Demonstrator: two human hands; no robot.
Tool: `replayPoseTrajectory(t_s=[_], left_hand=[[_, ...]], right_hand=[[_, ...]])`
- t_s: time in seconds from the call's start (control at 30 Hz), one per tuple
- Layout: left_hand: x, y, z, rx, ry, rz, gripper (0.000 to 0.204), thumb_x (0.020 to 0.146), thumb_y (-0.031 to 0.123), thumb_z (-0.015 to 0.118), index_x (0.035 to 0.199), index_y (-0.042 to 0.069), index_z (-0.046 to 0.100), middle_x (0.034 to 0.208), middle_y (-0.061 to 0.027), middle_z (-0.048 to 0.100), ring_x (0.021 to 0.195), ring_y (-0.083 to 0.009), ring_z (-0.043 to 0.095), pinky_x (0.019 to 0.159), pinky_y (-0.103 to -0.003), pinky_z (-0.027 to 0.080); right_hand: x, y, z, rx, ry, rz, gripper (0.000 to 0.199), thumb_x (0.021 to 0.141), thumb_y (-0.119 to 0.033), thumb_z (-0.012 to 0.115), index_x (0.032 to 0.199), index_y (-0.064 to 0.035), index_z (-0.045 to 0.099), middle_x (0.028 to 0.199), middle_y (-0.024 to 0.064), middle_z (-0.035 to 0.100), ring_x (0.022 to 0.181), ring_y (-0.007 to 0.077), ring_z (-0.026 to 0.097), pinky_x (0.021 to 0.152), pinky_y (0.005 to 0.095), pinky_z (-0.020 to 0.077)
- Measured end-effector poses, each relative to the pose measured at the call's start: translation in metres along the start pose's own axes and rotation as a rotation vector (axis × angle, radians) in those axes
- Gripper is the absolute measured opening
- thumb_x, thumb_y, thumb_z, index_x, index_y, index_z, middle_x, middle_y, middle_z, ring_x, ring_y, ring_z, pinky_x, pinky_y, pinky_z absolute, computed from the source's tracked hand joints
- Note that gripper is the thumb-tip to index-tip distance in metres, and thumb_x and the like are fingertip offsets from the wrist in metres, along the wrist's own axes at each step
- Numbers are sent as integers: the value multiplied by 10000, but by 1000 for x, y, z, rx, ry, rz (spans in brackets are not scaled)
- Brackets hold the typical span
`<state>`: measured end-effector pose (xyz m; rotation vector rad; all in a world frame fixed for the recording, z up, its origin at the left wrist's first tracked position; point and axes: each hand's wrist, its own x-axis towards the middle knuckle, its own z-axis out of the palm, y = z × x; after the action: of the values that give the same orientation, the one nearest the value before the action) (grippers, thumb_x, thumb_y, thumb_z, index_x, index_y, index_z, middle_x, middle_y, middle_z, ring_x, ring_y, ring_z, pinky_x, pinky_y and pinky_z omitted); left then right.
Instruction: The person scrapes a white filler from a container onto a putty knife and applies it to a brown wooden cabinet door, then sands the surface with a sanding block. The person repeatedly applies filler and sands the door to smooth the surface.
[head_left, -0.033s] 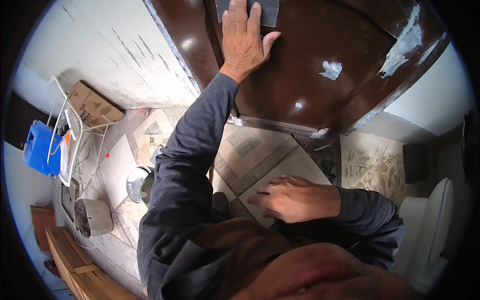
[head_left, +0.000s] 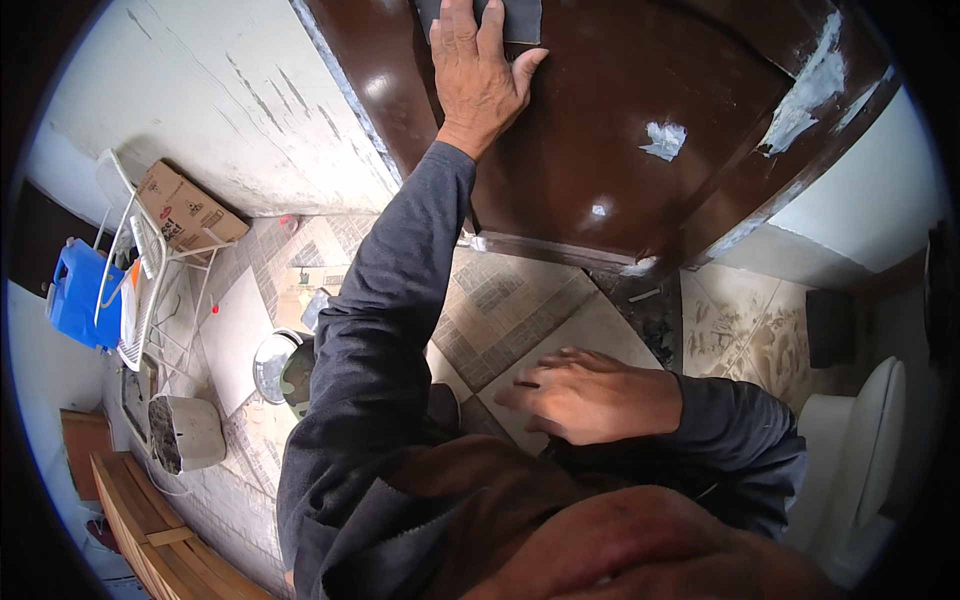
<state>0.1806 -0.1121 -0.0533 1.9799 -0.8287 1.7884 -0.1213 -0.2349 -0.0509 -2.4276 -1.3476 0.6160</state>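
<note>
Fingers of right hand (head_left: 595, 400), loosely bent, hold not discernible; left hand (head_left: 478, 90), fingers straight, narrowly spread, flat upon thin dark-grey rectangular sheet (head_left: 523, 22), being nearer hand; sheet visible both sides, long axis cropped; beneath, glossy dark-brown panelled door (head_left: 585, 130)

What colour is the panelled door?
The door is dark brown with whitish patches; the head view shows it best.
</note>
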Motion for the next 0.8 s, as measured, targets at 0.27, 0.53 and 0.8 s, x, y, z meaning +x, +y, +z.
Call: replayPoseTrajectory(t_s=[0.27, 0.53, 0.8], left_hand=[[-13, 10, 13, 8, -45, -161, 832, 872, 579, 689, 1467, 59, 426, 1557, -356, 239, 1450, -566, 195, 1136, -648, 253], [6, 15, 12, -159, -39, -136, 989, 890, 616, 635, 1481, -98, 287, 1563, -372, 216, 1461, -569, 162, 1158, -653, 179], [-60, 19, 58, -16, -154, -210, 879, 953, 614, 530, 1570, 50, 258, 1630, -312, 105, 1499, -537, 55, 1178, -645, 119]], right_hand=[[7, -1, -3, 83, -72, 7, 441, 955, -245, 604, 1353, -67, 536, 1200, 158, 610, 1167, 342, 613, 1001, 503, 485], [18, 0, -7, 27, -51, -5, 415, 951, -215, 603, 1328, -54, 547, 1190, 140, 631, 1127, 317, 641, 989, 469, 497], [18, 2, -3, -11, -14, -11, 462, 925, -201, 632, 1360, -72, 540, 1171, 128, 645, 1083, 313, 653, 992, 454, 501]])
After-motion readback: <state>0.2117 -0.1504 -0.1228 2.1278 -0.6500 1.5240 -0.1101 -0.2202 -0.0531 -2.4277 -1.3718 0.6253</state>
